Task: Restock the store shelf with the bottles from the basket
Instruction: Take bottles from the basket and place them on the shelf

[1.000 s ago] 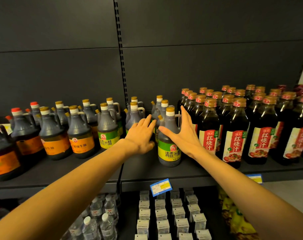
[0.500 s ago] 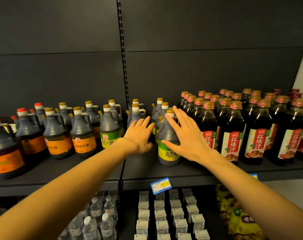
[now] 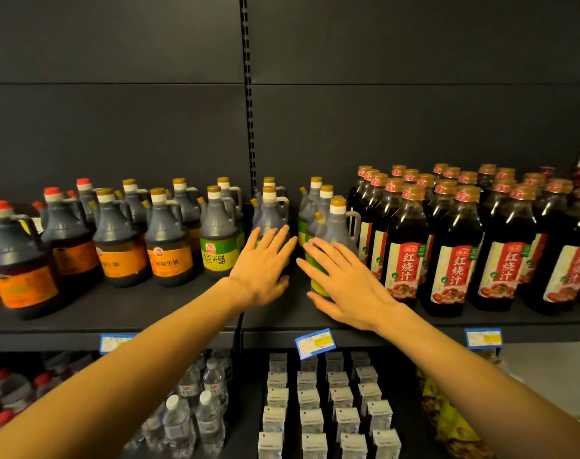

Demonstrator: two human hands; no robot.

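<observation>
We hold both hands out flat in front of the shelf (image 3: 169, 309), fingers straight and spread, gripping nothing. Our left hand (image 3: 262, 270) lies against a handled jug (image 3: 271, 215) with a gold cap; whether the palm presses it or only covers it we cannot tell. Our right hand (image 3: 345, 286) lies over the front of a green-label vinegar jug (image 3: 335, 226), whose label shows just past the fingers. This jug stands at the front of a short row of like jugs, just beside the tall red-label sauce bottles (image 3: 411, 246) that fill the right part of the shelf in several rows.

To the left of our left hand stands another green-label jug (image 3: 217, 240), then orange-label soy sauce jugs (image 3: 167, 243) with gold caps, and further left jugs with red caps (image 3: 14, 256). All stand upright on the dark shelf before a dark back panel (image 3: 116, 94).

Blue price tags (image 3: 315, 342) hang on the shelf's front edge. On the level below we see clear water bottles (image 3: 196, 415) at the left, rows of small white cartons (image 3: 312, 409) in the middle and yellow packets (image 3: 447, 419) at the right. The basket is out of view.
</observation>
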